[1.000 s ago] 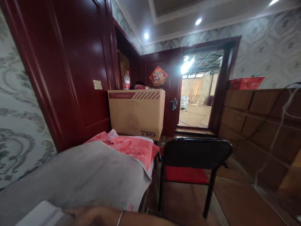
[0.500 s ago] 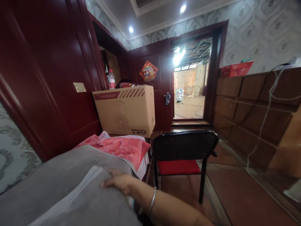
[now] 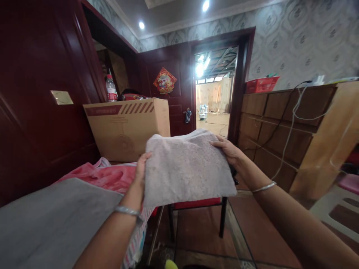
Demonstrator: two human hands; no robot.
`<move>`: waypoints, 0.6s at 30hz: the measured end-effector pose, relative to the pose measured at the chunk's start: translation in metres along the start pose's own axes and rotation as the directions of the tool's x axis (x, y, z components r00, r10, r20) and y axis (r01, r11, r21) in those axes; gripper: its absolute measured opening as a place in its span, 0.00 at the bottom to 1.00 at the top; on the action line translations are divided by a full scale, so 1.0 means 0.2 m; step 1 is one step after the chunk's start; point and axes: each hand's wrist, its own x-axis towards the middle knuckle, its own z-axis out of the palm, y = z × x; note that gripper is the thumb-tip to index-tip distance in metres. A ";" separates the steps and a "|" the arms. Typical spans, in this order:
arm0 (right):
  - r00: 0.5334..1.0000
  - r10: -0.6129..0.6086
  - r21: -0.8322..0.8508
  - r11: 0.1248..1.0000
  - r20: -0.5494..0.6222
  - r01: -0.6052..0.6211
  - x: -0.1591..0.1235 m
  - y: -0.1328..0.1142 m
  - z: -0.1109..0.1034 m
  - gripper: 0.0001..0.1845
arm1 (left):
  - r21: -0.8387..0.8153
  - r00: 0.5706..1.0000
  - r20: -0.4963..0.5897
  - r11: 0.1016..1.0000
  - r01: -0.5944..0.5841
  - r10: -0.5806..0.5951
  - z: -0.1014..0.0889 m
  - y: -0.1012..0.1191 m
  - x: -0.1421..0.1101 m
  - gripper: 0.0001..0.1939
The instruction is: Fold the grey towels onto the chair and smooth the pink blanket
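Clearly light and limp, the pale-grey fleecy cloth (image 3: 187, 168) mid-frame takes best hold at its edges, pinched there by the left hand (image 3: 142, 170) and right hand (image 3: 227, 150), fingers (image 3: 220, 142) spread.

Your left hand (image 3: 141, 172) and right hand (image 3: 227, 151) grip a grey cloth (image 3: 187, 168) mid-frame, above the red-seated chair (image 3: 196, 203); cardboard box (image 3: 123, 130) behind, left of center.

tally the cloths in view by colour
pale grey: 1, the pale grey cloth held up by the left hand and right hand
darker grey: 1, the darker grey cloth
pink: 1, the pink towel
striped: 1, the striped cloth
total: 4
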 end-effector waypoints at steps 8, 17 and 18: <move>0.959 -0.053 -0.327 0.944 -0.277 -0.042 0.05 0.30 -0.44 0.36 | 0.063 0.972 0.010 0.970 0.234 -0.235 0.19 -0.40 0.25 0.10; 0.947 -0.198 -0.468 0.882 -0.252 0.059 0.05 0.35 -0.61 0.39 | 0.499 0.990 0.141 0.865 -0.047 -0.028 0.21 -0.33 0.22 0.16; 0.947 -0.200 -0.490 0.870 -0.251 0.054 0.04 0.36 -0.64 0.38 | 0.557 0.989 0.144 0.828 -0.065 -0.019 0.21 -0.33 0.22 0.16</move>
